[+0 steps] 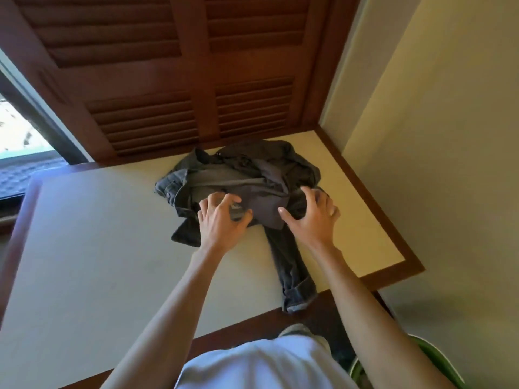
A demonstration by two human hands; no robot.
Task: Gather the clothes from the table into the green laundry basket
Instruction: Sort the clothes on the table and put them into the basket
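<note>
A heap of dark grey clothes (pixel 241 175) lies at the far right of the cream table (pixel 98 234), with one denim leg (pixel 292 268) trailing to the near edge. My left hand (pixel 222 217) rests on the heap's near left side, fingers spread and curled onto the cloth. At the heap's right side, my right hand (pixel 311 214) is also spread over the fabric. Neither hand has closed on the cloth. The green laundry basket (pixel 438 360) shows only as a rim at the bottom right, under my right forearm.
Brown louvred shutters (pixel 174 80) stand behind the table. A cream wall (pixel 449 164) runs along the right. A window (pixel 19 130) is at the left. The table has a dark wooden border (pixel 373 203).
</note>
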